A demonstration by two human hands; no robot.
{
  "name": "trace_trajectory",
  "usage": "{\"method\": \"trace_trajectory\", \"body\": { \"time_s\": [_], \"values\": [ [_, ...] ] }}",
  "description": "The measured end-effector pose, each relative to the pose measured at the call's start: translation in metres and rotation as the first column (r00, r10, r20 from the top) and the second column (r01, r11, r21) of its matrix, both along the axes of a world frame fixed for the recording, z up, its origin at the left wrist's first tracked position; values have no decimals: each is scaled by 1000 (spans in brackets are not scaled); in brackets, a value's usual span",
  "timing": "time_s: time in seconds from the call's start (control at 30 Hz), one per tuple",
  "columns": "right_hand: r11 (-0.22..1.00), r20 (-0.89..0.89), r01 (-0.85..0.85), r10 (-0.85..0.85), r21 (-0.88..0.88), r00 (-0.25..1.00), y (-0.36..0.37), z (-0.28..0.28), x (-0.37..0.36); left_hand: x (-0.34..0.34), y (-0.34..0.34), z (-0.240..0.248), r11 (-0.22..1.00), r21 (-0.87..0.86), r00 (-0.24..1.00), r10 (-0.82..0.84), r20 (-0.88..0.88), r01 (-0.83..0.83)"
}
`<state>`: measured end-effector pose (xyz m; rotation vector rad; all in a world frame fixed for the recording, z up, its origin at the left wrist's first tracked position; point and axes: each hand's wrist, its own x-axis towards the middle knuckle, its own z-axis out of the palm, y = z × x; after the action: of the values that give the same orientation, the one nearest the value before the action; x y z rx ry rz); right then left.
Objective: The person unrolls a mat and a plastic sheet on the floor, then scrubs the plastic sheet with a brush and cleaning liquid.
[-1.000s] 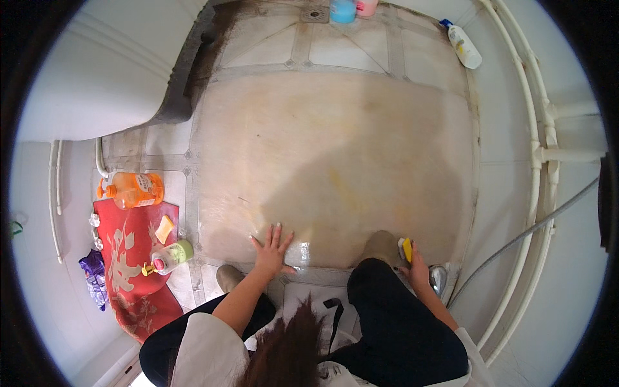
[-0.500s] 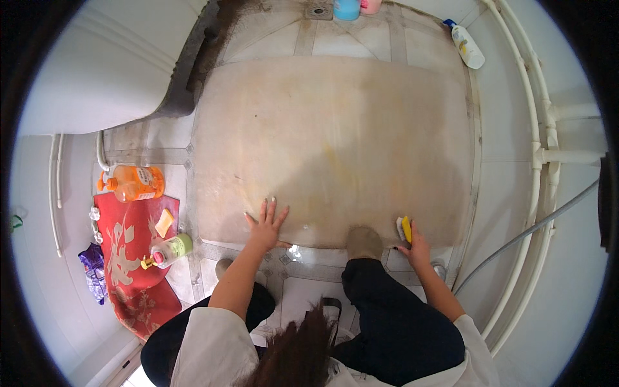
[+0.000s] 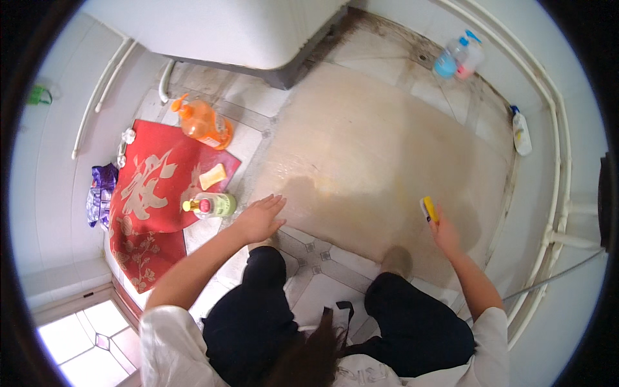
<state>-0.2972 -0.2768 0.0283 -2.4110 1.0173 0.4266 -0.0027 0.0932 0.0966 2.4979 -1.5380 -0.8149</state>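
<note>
My right hand [image 3: 445,233] is closed around a yellow scrubbing brush [image 3: 430,208] with pale bristles, over the right part of a large beige mat [image 3: 361,148] on the floor. The mat looks wet and faintly stained with yellow. My left hand [image 3: 259,219] is open and holds nothing, its fingers stretched out close together by the mat's near left corner. Whether it touches the mat I cannot tell. Just left of it lies a clear and green pump bottle [image 3: 216,204]. A yellowish bar of soap [image 3: 213,176] rests on a red patterned mat [image 3: 155,145].
An orange pump bottle [image 3: 206,126] lies beyond the soap. Purple packaging [image 3: 102,193] is by the left wall. Blue [image 3: 446,61] and pink [image 3: 469,61] bottles stand far right; a white bottle [image 3: 521,132] is along the right wall, below white pipes [image 3: 560,161]. A white appliance [image 3: 225,32] stands far left.
My view has turned left. My left hand has come off its spread position on the mat toward the green pump bottle. My right hand has moved the brush inward over the mat.
</note>
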Motion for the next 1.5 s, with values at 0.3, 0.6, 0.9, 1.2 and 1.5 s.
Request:
{"method": "trace_trajectory", "body": {
  "time_s": [0.3,0.6,0.9,1.2,1.5],
  "values": [
    [900,466,-435,398,-31,791,55,-22,207,64,41,74,638,-482,769,625,-132,-601],
    [-22,267,-307,-435,952,860,243,65,446,332,35,43,323,-338,320,945,67,-884],
    [-398,56,-216,-375,892,925,296,39,523,343,37,-3,328,-296,357,933,-49,-897],
    [-503,66,-247,-349,829,935,285,32,522,330,31,6,275,-260,352,878,-324,-926],
    [869,570,-483,451,-105,687,202,-61,337,267,20,40,467,-851,431,837,338,-240]
  ]
}}
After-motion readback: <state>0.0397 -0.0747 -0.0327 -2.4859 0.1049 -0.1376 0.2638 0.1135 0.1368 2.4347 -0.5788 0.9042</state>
